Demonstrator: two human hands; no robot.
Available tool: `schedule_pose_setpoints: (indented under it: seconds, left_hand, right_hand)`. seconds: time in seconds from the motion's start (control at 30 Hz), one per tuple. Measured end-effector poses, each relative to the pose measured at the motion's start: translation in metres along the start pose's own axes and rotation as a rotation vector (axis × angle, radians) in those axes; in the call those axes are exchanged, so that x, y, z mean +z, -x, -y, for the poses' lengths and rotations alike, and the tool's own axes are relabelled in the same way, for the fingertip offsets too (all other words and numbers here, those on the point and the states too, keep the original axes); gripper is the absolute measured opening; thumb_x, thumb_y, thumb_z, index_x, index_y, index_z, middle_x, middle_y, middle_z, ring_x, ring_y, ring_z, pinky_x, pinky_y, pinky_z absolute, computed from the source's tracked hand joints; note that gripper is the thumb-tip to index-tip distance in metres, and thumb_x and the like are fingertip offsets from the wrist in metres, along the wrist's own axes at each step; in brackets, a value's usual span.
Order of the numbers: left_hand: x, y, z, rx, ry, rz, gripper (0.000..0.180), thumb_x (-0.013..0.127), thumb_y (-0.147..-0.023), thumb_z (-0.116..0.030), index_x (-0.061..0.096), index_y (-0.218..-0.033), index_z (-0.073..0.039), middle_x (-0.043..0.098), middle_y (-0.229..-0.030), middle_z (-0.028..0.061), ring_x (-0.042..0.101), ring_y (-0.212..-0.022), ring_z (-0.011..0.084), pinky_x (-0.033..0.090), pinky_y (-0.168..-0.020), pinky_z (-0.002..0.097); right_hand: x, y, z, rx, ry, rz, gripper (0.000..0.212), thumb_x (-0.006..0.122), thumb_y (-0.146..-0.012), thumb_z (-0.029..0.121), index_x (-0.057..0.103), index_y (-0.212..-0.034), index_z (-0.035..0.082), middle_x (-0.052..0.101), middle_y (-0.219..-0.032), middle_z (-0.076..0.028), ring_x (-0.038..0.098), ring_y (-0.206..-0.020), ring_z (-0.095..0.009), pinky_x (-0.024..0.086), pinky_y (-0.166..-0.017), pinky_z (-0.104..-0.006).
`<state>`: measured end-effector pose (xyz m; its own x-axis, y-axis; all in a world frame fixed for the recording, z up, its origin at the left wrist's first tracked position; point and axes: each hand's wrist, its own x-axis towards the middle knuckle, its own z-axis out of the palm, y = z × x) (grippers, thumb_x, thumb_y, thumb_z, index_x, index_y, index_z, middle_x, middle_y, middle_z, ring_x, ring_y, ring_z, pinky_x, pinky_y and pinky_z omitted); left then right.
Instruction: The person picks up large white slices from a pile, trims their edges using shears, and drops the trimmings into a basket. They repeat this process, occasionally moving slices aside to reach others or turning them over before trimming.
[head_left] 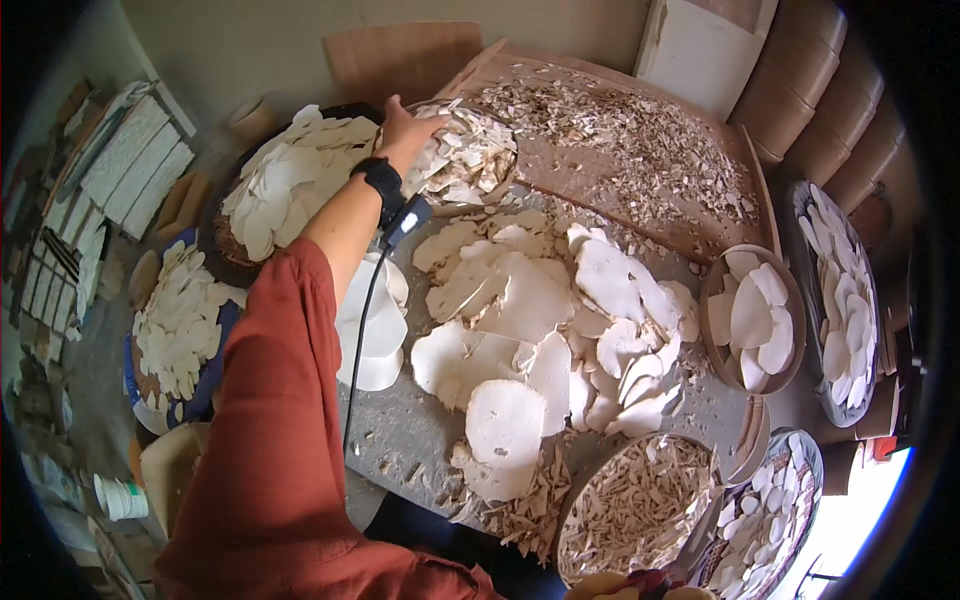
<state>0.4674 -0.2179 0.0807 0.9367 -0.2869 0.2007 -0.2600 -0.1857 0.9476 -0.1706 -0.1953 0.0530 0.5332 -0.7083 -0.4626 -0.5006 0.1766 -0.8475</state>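
Observation:
My left hand (408,132) reaches to the far side of the table, at the left rim of a round basket (517,160) of broken off-white pieces (465,150). Its thumb and a finger are spread apart, and I see nothing held in it. Whether the fingertips touch the pieces or the rim I cannot tell. A black watch and a small dark device with a cable sit at this wrist. Large pale flat slices (520,300) lie overlapping on the grey table (400,430) in front. My right hand does not show.
A wooden tray (590,160) at the back holds scattered chips. Baskets of pale slices stand left (295,185) and right (752,320). A basket of shavings (640,505) is near the front. Stacked brown tubs (795,80) line the right back; white slabs (130,165) stand far left.

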Motion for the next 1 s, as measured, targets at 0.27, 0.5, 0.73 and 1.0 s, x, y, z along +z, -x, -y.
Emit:
schedule_pose_setpoints:
  seconds: [0.27, 0.5, 0.73, 1.0]
  left_hand:
    - [0.015, 0.083, 0.085, 0.122, -0.968, 0.485, 0.054, 0.058, -0.075, -0.051, 0.062, -0.099, -0.004, 0.064, -0.089, 0.0170, 0.061, -0.081, 0.0295, 0.047, -0.069, 0.0381]
    - [0.033, 0.123, 0.135, -0.183, -0.697, 0.572, 0.080, 0.029, -0.077, -0.073, 0.043, -0.128, -0.013, 0.036, -0.135, 0.0187, 0.034, -0.123, 0.0388, 0.030, -0.100, 0.0440]
    - [0.011, 0.166, 0.060, -0.134, -0.364, 0.788, 0.048, 0.044, -0.088, -0.048, 0.054, -0.090, -0.001, 0.057, -0.077, 0.0120, 0.055, -0.079, 0.0204, 0.043, -0.069, 0.0348]
    - [0.054, 0.104, 0.087, 0.546, -0.932, 0.276, 0.014, 0.050, -0.078, -0.010, 0.061, -0.077, -0.001, 0.061, -0.085, 0.0199, 0.060, -0.079, 0.0351, 0.049, -0.067, 0.0422]
  right_hand:
    - [0.003, -0.007, 0.000, 0.032, -0.048, 0.019, 0.025, 0.051, -0.087, 0.023, 0.051, -0.106, 0.006, 0.055, -0.098, -0.006, 0.050, -0.092, -0.018, 0.038, -0.086, -0.0318]
    - [0.008, -0.008, 0.005, 0.006, -0.066, 0.057, 0.023, 0.053, -0.087, 0.022, 0.052, -0.104, 0.007, 0.055, -0.096, -0.005, 0.049, -0.092, -0.017, 0.037, -0.086, -0.0310]
    - [0.011, -0.003, 0.006, -0.003, -0.097, 0.046, 0.021, 0.055, -0.086, 0.020, 0.053, -0.102, 0.007, 0.055, -0.095, -0.004, 0.048, -0.091, -0.017, 0.036, -0.086, -0.0302]
    - [0.008, 0.000, 0.007, 0.010, -0.106, 0.008, 0.019, 0.055, -0.086, 0.020, 0.053, -0.099, 0.008, 0.054, -0.092, -0.003, 0.048, -0.090, -0.016, 0.036, -0.085, -0.0298]
